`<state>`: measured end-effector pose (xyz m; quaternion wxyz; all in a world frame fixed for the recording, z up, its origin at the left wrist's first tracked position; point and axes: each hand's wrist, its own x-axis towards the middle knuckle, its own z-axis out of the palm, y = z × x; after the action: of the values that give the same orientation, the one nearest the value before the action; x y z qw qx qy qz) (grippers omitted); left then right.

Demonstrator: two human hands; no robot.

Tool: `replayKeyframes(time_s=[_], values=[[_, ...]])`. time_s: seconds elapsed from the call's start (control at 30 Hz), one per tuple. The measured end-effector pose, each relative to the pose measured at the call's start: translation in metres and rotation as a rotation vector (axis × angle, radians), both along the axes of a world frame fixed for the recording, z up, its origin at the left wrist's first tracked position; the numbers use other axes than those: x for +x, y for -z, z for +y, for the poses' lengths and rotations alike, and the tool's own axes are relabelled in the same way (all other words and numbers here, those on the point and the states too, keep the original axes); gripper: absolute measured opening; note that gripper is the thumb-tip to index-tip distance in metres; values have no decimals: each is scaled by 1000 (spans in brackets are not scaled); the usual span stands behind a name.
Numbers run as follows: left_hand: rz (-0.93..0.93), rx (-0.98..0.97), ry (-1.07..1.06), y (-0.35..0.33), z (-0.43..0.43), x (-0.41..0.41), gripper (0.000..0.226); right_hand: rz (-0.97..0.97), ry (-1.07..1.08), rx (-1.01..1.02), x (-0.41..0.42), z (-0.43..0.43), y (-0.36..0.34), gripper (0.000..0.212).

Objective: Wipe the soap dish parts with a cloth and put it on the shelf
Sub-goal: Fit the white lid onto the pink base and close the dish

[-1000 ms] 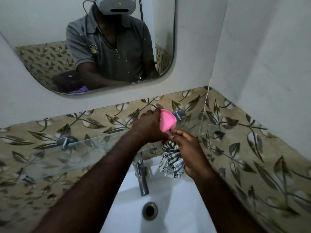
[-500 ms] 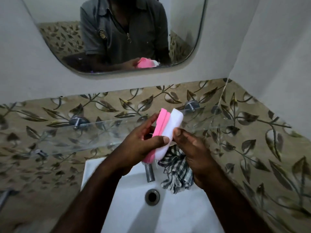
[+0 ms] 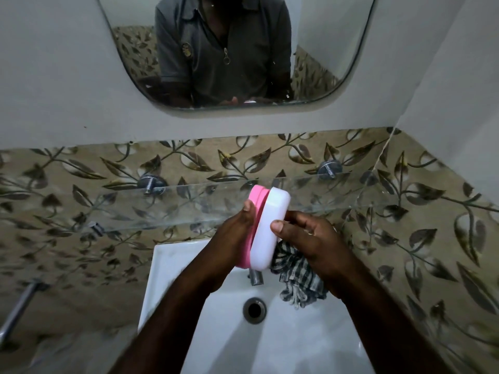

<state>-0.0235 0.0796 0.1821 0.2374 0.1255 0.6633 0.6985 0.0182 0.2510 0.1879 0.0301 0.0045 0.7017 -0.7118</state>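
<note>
Two bare forearms reach in from the bottom of the frame and meet just above centre, over a white sink (image 3: 172, 268). Between the hands is a soap dish held on edge, its two parts pressed together: a pink part (image 3: 255, 211) on the left and a white part (image 3: 270, 230) on the right. The left hand (image 3: 232, 238) grasps the pink side, thumb lying up along its edge. The right hand (image 3: 310, 238) grips the white side, thumb pressed flat on its face, and the same hand also clutches a bunched checked cloth (image 3: 297, 276) that hangs down below the palm toward the basin.

Directly under the dish, the tip of a metal tap (image 3: 256, 278) shows, and below that the round drain (image 3: 254, 310) sits at lower centre.

Behind the hands, a clear glass shelf (image 3: 162, 206) runs across the middle of the frame, fixed by round metal mounts to a band of beige tile (image 3: 81, 171) with a dark leaf pattern. The dish's upper end overlaps the shelf's front edge in the picture; whether they touch cannot be told.

At top centre a rounded mirror (image 3: 129, 49) on a pale wall reflects a person's torso in a grey zipped shirt. A metal bar (image 3: 19, 309) angles in at lower left.
</note>
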Motion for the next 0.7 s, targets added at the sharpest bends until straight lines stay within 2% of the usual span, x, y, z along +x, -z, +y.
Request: replayKeyframes(time_s=[0.13,0.23,0.4,0.53,0.7], values=[[-27,22,-39,1,2,1,83,-32,-12,27,0,0,-2,49],[-15,13,-63,0,2,2,70,-47,-21,59,0,2,-4,49],[22,-21,-34,-3,0,1,62,-66,-47,108,2,5,-6,50],[20,-14,2,-4,-1,0,65,-63,-69,122,2,9,-8,42],[22,-11,-3,-1,-1,-2,61,-65,-60,131,1,13,-7,47]])
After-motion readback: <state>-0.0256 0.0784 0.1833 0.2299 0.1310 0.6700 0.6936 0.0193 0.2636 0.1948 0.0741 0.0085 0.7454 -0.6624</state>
